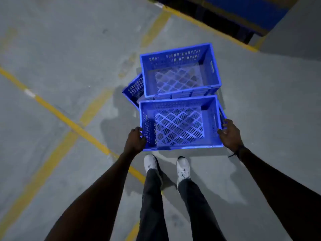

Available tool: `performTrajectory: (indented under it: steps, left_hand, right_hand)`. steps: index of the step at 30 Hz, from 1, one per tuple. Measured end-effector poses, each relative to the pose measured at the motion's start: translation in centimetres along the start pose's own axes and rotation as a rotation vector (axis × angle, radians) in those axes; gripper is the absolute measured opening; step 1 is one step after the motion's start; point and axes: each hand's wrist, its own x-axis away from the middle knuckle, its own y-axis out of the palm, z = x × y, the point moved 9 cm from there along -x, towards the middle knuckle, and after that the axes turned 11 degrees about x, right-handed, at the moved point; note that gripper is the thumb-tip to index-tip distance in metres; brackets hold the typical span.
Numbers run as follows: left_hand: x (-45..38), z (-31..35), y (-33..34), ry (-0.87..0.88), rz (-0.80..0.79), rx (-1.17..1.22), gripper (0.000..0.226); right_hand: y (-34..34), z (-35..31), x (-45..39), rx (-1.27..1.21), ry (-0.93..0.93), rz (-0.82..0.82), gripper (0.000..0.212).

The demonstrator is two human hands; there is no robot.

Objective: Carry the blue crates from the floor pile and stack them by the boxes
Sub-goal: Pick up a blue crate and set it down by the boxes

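Both hands gripping near crate [179, 125] at short ends.
Left hand [136, 140], right hand [229, 133] curled over rim. Three blue crates counted: held one, upright one [180, 72] just behind, tilted one [135, 88] left. Grey floor [69, 58], yellow lines [57, 115].

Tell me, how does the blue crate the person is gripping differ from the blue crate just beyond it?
The near crate is gripped at both short ends, by the left hand and the right hand; no hand touches the far crate. The near crate lies closest to the person's shoes; the far crate sits farther off, partly over a tilted third crate. Both are empty, blue, open-topped, with slotted walls and lattice bottoms.
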Motion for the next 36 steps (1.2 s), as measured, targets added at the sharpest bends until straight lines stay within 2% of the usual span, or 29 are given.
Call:
performTrajectory:
  steps: [7,11,17,20,24,30,36]
  left_hand:
    - [-11.8,-7.6,4.8,-0.024,0.035,-0.172,0.062]
    - [-15.4,-9.8,6.8,0.006,0.1,-0.161,0.059]
    - [-17.4,-12.4,8.7,-0.092,0.139,-0.022,0.059]
    - [-17.3,-12.0,8.3,-0.08,0.137,-0.038,0.061]
    - [-16.2,-10.7,6.0,-0.101,0.196,-0.062,0.07]
    - [-10.3,-8.4,-0.9,-0.103,0.204,-0.111,0.088]
    - [0.9,-5.1,-11.9,-0.123,0.288,-0.164,0.079]
  right_hand:
    - [8.7,5.0,-9.1,0.124,0.133,0.049,0.081]
    - [10.8,7.0,-12.8,0.264,0.152,0.168,0.081]
    - [13.4,8.9,-15.0,0.133,0.167,0.197,0.083]
    - [13.5,9.5,-15.3,0.084,0.193,0.132,0.083]
    - [12.9,8.0,-14.5,0.05,0.136,0.07,0.09]
    - [11.2,4.0,-10.1,0.054,0.114,-0.029,0.088]
    - [7.2,-3.4,-3.7,0.126,0.022,-0.133,0.096]
